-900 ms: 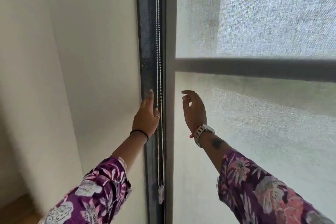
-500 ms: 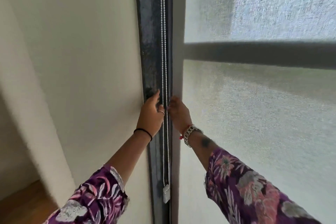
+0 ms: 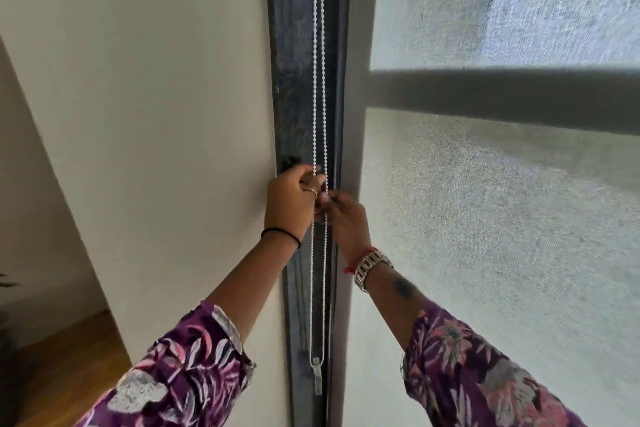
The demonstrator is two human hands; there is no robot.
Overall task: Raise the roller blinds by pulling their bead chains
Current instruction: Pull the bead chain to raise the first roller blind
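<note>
Head view: white bead chain hangs as a two-strand loop down centre of frame, in front of the dark vertical window frame, ending at a small clear weight/connector low centre. Both hands meet on the chain at mid-frame. Left hand on left side of chain, fingers curled round the left strand, ring on one finger, black band at wrist. Right hand touching the left, just right of and slightly lower, fingers pinched on the right strand; exact contact partly hidden by the left hand. Metal watch plus red thread at right wrist, dark mark on forearm. Both arms in purple floral sleeves, coming up from lower left and lower right.

Roller blind fills right half of frame, pale woven see-through fabric, down over the glass as far as the frame shows; its bottom edge is out of view. Dark horizontal window bar shows through it, upper right. Plain cream wall fills the left half, touching the window frame. Wood floor at lower left corner, beyond a wall corner. Dark plant bit at far left edge, too small to tell more.
</note>
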